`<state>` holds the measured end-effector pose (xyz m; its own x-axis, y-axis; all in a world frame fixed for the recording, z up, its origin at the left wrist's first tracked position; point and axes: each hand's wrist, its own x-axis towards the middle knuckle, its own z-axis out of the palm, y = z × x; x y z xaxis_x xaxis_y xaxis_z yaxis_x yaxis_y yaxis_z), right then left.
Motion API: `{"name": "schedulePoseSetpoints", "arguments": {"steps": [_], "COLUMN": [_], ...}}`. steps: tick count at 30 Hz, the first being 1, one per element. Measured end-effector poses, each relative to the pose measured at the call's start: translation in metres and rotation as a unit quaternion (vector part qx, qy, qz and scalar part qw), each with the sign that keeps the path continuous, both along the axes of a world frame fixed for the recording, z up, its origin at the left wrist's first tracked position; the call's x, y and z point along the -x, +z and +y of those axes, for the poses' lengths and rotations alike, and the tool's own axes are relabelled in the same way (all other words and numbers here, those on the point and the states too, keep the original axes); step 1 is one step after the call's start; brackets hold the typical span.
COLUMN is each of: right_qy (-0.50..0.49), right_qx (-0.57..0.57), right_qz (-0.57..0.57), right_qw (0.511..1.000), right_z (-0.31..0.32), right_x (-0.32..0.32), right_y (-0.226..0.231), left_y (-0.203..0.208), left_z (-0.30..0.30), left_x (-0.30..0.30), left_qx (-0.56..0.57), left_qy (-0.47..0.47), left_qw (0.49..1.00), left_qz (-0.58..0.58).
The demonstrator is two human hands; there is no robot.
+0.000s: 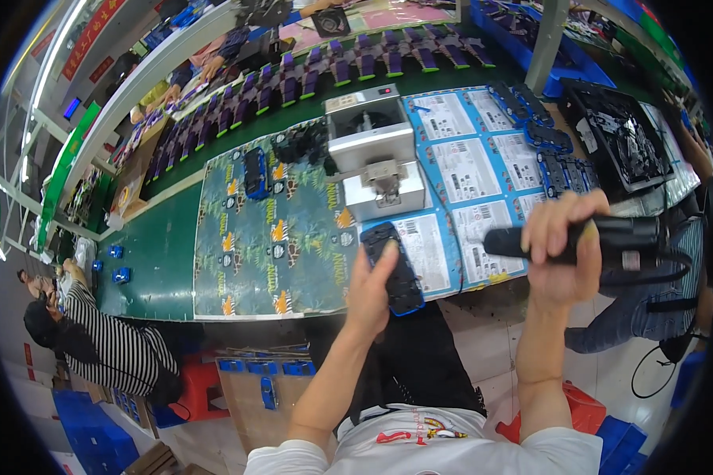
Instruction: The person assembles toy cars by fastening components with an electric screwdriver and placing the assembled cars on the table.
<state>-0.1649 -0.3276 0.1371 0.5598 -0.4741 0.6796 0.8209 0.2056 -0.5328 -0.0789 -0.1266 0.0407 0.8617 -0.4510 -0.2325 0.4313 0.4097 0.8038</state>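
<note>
My left hand (366,293) is closed around a blue toy car (404,277), its black underside turned up, at the front edge of the bench. To the right, my raised right hand (562,253) grips a black electric screwdriver (630,236) that lies nearly level, with its narrower end toward the left and apart from the car. Beyond the car stands a metal screw feeder (376,142). Another blue toy car (256,172) rests upside down on the patterned sheet, beside a pile of small black parts (303,146).
Several blue toy cars (548,138) lie at the right, near a black tray (618,134) of parts. Purple pieces (305,75) line a green conveyor behind. A metal post (548,47) rises at the back right. People sit at left and right; a red stool (202,388) stands lower left.
</note>
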Motion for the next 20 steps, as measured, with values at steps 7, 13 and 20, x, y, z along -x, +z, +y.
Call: {"name": "schedulePoseSetpoints", "arguments": {"steps": [7, 13, 20], "right_qy": [-0.051, -0.094, -0.117], "right_qx": [0.004, 0.086, 0.177], "right_qz": [0.046, 0.122, 0.185], "right_qw": [0.998, 0.984, 0.960], "right_z": [0.069, 0.090, 0.086], "right_x": [-0.108, -0.136, -0.154], "right_y": [0.010, 0.001, 0.009], "left_y": [-0.021, -0.024, -0.026], "left_z": [0.032, 0.035, 0.043], "left_x": [-0.022, -0.024, -0.028], "left_qx": [-0.017, 0.007, 0.005], "left_qy": [0.013, 0.025, 0.002], "left_qw": [0.996, 0.997, 0.994], "left_qz": [-0.086, -0.079, -0.108]}}
